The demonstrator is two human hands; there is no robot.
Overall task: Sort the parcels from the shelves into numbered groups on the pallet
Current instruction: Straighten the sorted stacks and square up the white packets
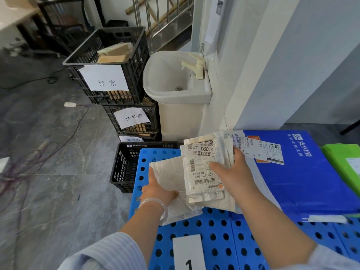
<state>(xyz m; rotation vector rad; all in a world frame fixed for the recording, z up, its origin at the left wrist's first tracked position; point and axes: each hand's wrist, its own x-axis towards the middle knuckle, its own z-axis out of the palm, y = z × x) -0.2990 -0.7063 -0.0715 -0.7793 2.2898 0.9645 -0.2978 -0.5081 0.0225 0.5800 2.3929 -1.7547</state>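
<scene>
The right hand has its grip clamped on a fanned stack of parcels over the blue pallet. The left hand grips a white mailer beneath. The slick stack could slide apart and scatter away from the number card marked "1". The top label reads "06014", the blue parcel says 支付宝, and the crates read 异常 and 待处理.

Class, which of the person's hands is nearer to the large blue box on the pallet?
Right. The right hand, holding the labelled parcels, is beside the blue box; the left hand grips a white mailer farther left.
</scene>
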